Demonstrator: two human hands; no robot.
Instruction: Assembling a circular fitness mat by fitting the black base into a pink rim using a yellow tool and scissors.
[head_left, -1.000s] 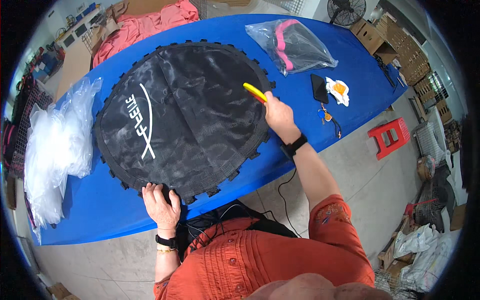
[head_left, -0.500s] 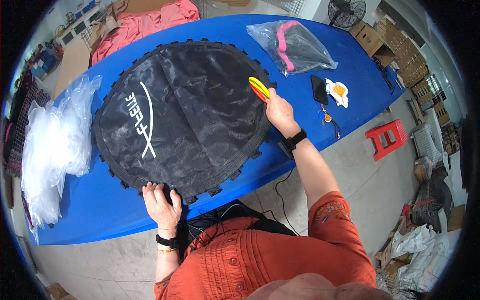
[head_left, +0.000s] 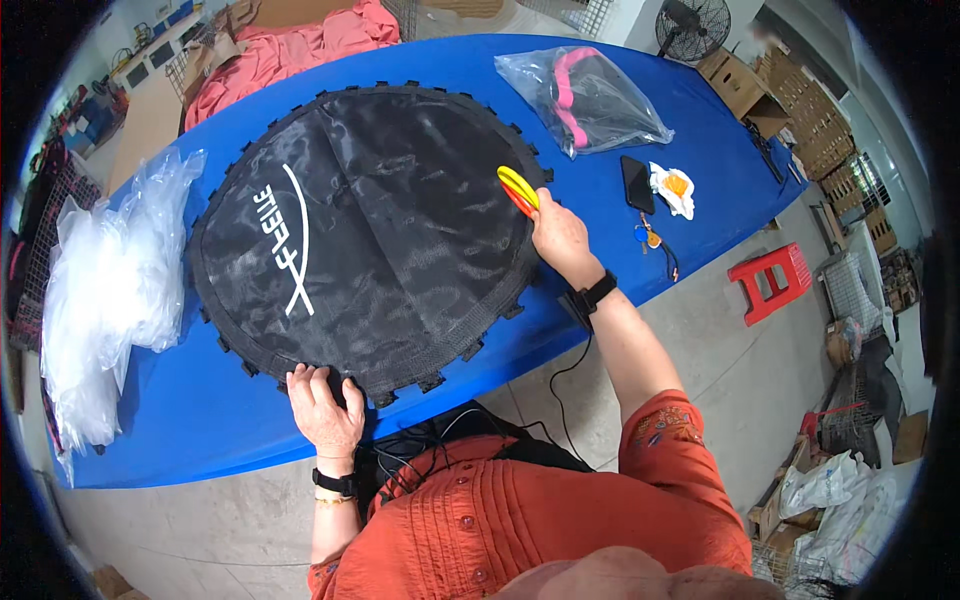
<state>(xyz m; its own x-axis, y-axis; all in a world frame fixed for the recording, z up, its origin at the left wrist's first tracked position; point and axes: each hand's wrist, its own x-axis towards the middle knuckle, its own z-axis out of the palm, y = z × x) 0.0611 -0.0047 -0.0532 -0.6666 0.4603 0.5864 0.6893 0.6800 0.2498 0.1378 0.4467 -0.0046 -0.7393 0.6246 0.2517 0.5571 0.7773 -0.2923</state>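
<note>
A large round black fabric mat (head_left: 400, 190), with small black tabs around its rim and a white printed mark, lies flat on the blue-covered table (head_left: 230, 420). My left hand (head_left: 325, 412) rests on the mat's near rim, its fingers slightly bent and the thumb held apart. At the right rim my right hand (head_left: 562, 238) is closed on a tool with looped yellow and red handles (head_left: 517, 188). The handles stick out over the mat, while the tool's working end is hidden in my fingers.
Clear plastic bags (head_left: 120, 300) lie on the left. At the far right are a clear bag with a pink strap (head_left: 568, 95), a phone (head_left: 636, 184), a crumpled white wrapper (head_left: 672, 190) and keys (head_left: 650, 236). A red stool (head_left: 770, 283) stands on the floor; cables hang near me.
My right hand and the tool's handles have shifted very slightly at the rim. My left hand and the mat stay where they were.
</note>
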